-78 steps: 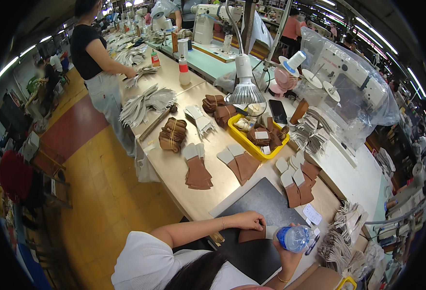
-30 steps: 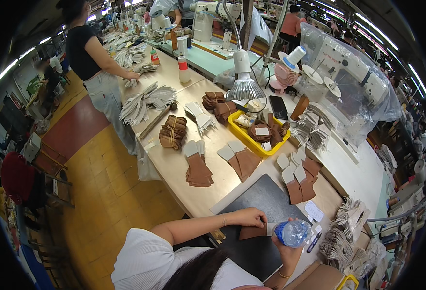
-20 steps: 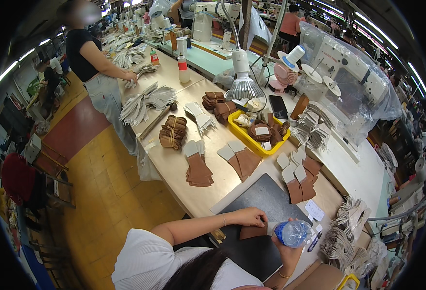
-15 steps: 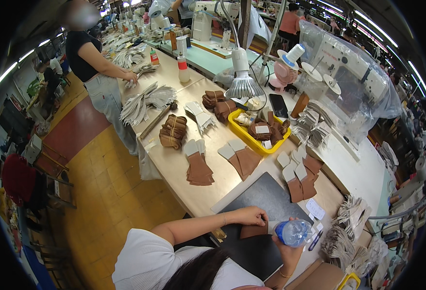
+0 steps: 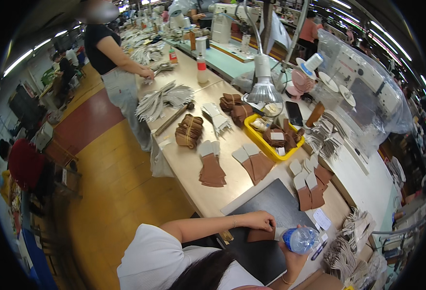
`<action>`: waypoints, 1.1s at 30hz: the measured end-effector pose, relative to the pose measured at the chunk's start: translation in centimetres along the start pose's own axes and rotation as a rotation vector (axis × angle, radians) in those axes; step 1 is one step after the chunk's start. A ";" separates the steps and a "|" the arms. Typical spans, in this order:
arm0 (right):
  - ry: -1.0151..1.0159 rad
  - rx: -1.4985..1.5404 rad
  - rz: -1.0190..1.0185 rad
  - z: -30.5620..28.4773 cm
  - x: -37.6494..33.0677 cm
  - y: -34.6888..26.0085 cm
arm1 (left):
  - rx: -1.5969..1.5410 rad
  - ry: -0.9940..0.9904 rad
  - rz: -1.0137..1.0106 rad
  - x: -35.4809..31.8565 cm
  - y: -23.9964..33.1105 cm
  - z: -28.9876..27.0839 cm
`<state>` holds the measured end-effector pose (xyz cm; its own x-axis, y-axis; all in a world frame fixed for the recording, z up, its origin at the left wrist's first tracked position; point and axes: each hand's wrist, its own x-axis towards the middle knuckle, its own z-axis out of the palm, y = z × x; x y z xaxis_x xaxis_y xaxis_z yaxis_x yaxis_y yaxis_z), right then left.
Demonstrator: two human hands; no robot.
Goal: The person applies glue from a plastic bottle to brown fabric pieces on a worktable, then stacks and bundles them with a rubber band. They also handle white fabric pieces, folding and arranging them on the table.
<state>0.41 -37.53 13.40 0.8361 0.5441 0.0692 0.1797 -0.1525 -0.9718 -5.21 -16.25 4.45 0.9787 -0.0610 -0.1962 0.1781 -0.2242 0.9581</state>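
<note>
Left hand (image 5: 260,221) pressing brown leather piece (image 5: 261,235), right hand (image 5: 293,251) holding plastic bottle (image 5: 301,239)

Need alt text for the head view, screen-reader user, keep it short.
A person's left hand presses a brown leather piece onto a black mat while the right hand grips a clear plastic bottle lying sideways. Beyond, a long workbench holds stacked brown cut pieces and a yellow tray; another person stands at its far left.

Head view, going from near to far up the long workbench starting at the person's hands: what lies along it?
Left hand on a brown leather piece, right hand holding a clear bottle → black mat → brown pieces stack → yellow tray → desk lamp → white squeeze bottle.
</note>
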 end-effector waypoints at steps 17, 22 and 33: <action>-0.007 0.030 -0.002 -0.1 0.3 0.6 | 0.004 -0.030 0.001 0.4 -0.7 0.2; -0.190 0.202 0.031 -0.1 0.0 -4.4 | -0.018 -0.075 -0.035 0.0 -0.4 -0.1; -0.012 -0.051 0.031 -0.8 0.5 0.5 | -0.137 -0.099 -0.209 -0.3 0.8 -0.2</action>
<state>1.34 -37.93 13.11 0.8355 0.5484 0.0362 0.1803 -0.2112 -0.9607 -5.35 -16.18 5.31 0.9057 -0.1236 -0.4056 0.3940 -0.1083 0.9127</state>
